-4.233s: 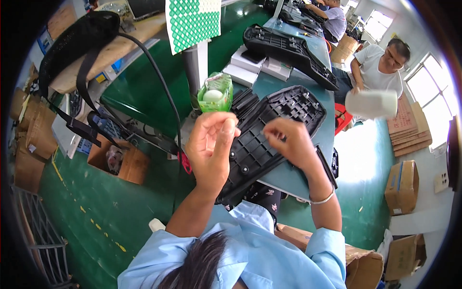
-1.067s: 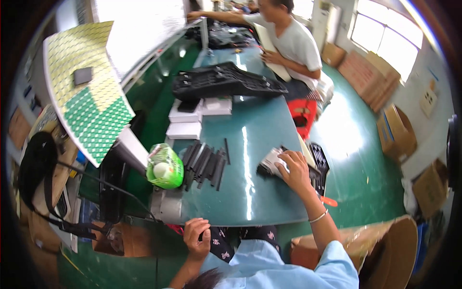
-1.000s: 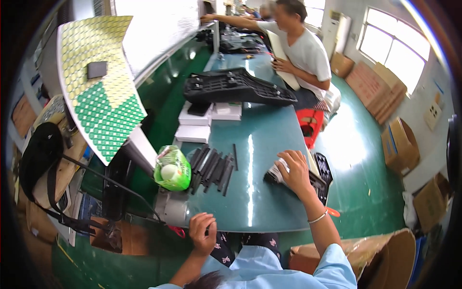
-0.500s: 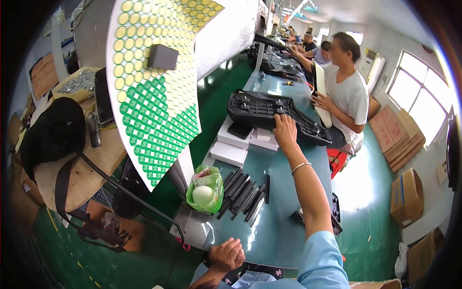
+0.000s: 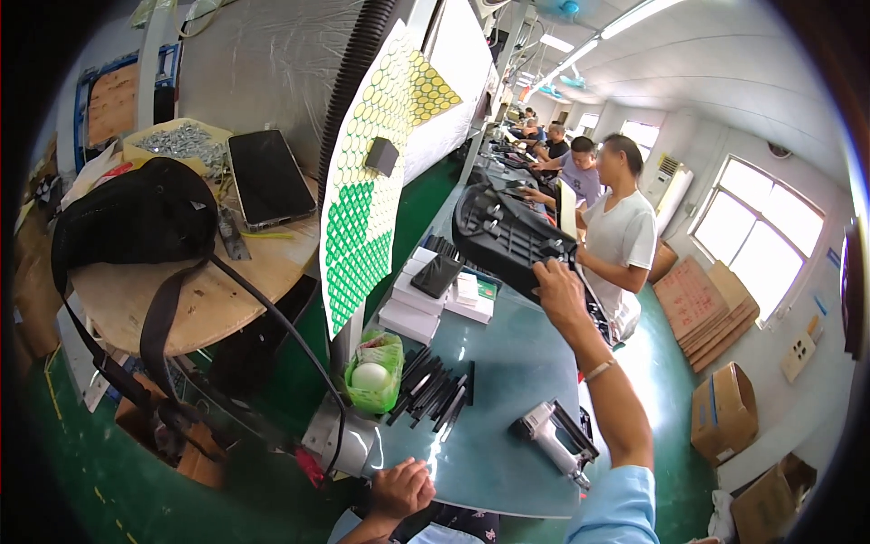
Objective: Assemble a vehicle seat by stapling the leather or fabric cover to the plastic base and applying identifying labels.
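Observation:
My right hand (image 5: pixel 564 295) is closed on the edge of a long black ribbed plastic panel (image 5: pixel 507 243), which it holds tilted up above the far part of the bench. Several metal studs stand out from the panel's ribbed face. My left hand (image 5: pixel 401 488) rests at the near edge of the bench, fingers curled in, with nothing showing in them. On the bench's near right lies a silver pneumatic staple gun (image 5: pixel 555 437). Black strips (image 5: pixel 430 385) lie in a loose pile left of the middle, beside a green plastic bag (image 5: pixel 374 367) with a pale round thing in it.
White boxes (image 5: pixel 410 317) and a black phone (image 5: pixel 435 275) sit on the bench's left side. A sheet of round stickers (image 5: pixel 358 213) hangs at left. A wooden table (image 5: pixel 195 313) carries a black bag (image 5: pixel 136 218). A co-worker in white (image 5: pixel 625 227) is beyond the panel.
My right hand has lifted the panel from the bench and tilted it. The staple gun now shows fully on the bench. My view has shifted; my left hand stays by the near edge.

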### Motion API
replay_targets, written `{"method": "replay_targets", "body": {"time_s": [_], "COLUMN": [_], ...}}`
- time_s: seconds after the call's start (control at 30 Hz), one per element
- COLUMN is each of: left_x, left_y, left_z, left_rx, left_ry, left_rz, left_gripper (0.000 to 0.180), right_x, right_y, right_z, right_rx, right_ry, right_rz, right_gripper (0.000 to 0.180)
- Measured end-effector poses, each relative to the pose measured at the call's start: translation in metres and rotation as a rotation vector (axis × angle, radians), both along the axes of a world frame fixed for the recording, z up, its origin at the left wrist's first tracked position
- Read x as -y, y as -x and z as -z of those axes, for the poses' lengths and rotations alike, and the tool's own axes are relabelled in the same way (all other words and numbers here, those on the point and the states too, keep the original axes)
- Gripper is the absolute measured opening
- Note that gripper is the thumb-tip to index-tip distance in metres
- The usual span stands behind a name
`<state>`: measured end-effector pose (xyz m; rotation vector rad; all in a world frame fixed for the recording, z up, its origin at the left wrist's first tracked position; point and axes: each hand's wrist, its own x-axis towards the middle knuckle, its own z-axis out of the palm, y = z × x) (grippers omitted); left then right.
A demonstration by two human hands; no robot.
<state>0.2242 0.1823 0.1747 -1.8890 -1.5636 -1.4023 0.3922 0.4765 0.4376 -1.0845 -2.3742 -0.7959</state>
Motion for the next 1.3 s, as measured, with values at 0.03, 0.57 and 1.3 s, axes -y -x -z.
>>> {"method": "replay_targets", "body": {"time_s": [0.03,0.57,1.3], "left_x": [-0.001,0.008,-0.050], "left_y": [0.000,-0.003,0.021], "left_z": [-0.001,-0.049,-0.264], "left_rx": [0.000,0.848,0.458], "left_ry": [-0.002,0.133,-0.275], "left_rz": [0.008,0.325,1.277], "left_gripper": [0.008,0.018,0.060], "right_x": [0.028,0.324,0.361], "right_y": [-0.004,-0.066,-0.017], "right_z": [-0.020,-0.019,0.076], "right_rx": [0.020,-0.912,-0.722], "right_ry": [-0.035,0.732,0.581], "right_rz": [0.006,-0.149,-0.820], "right_gripper": [0.028,0.037,0.030]}}
